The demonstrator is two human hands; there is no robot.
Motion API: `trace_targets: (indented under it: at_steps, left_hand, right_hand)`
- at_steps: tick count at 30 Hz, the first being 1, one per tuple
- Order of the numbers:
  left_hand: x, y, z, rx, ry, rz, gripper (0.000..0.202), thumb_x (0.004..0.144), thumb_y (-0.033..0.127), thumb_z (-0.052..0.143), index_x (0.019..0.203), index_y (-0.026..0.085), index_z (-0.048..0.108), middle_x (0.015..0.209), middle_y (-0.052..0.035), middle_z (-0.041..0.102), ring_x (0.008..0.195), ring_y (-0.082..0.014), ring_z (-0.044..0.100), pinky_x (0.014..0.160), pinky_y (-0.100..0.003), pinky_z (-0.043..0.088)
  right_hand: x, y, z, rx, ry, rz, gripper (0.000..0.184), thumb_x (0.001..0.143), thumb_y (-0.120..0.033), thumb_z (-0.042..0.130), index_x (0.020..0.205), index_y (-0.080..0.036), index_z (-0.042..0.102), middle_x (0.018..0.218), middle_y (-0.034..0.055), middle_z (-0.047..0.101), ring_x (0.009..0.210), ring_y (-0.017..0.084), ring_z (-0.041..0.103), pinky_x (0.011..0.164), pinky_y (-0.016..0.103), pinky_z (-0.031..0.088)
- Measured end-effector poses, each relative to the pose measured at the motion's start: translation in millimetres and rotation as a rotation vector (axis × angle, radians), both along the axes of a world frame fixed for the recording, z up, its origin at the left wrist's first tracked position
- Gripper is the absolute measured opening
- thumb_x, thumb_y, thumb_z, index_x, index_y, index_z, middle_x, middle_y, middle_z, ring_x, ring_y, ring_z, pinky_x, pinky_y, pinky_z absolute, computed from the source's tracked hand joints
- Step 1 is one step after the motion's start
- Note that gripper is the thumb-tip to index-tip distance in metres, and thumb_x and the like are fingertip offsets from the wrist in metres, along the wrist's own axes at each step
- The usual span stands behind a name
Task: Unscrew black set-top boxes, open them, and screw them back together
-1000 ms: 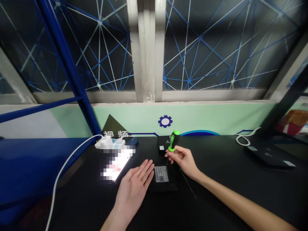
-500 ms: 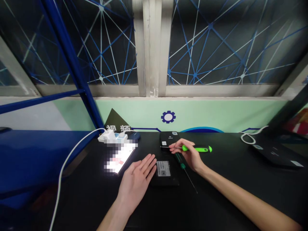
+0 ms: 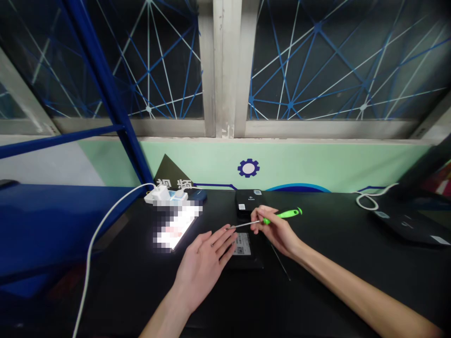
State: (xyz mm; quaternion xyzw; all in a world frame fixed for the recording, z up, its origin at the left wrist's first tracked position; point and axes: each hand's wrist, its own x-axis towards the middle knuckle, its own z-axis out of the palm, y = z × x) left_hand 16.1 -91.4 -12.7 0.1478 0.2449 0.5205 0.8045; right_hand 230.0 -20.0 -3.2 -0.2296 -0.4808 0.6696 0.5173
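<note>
Spanning the lower frame, the black table [image 3: 338,295] is cut off at the bottom edge, as is the left arm [image 3: 165,312], whose left hand [image 3: 206,258], at bottom centre, lies open, palm up. Right of centre, the right hand [image 3: 276,230] is closed round a green-handled screwdriver [image 3: 284,214], part of its grip hidden, while left fingers partly cover a flat black device [image 3: 245,262] and its label [image 3: 244,244]. A thin shaft [image 3: 281,263] disappears behind the right wrist; whether the screwdriver's tip touches the left fingertips, I cannot tell.
</note>
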Motion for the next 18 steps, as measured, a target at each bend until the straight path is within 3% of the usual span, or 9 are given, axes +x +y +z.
trace_targets:
  at_steps: [9, 18]
  left_hand:
    - [5.9, -4.8, 11.5, -0.024, -0.011, -0.06, 0.053, 0.099, 0.036, 0.046, 0.141, 0.004, 0.049, 0.138, -0.0186, 0.058, 0.136, -0.0291, 0.047, 0.115, -0.041, 0.039]
    - [6.5, -5.7, 11.2, -0.005, 0.007, -0.069, 0.048, 0.1, 0.035, 0.045, 0.137, 0.006, 0.055, 0.136, -0.0178, 0.06, 0.134, -0.03, 0.049, 0.116, -0.043, 0.037]
  right_hand:
    - [-7.7, -12.6, -2.8, 0.023, -0.098, 0.153, 0.027, 0.088, -0.035, 0.07, 0.071, -0.015, 0.067, 0.079, 0.0045, 0.065, 0.07, 0.016, 0.063, 0.063, 0.027, 0.051]
    - [-5.9, -10.8, -2.7, 0.013, -0.104, 0.165, 0.026, 0.087, -0.035, 0.071, 0.07, -0.015, 0.066, 0.076, 0.0039, 0.065, 0.07, 0.016, 0.064, 0.063, 0.027, 0.051]
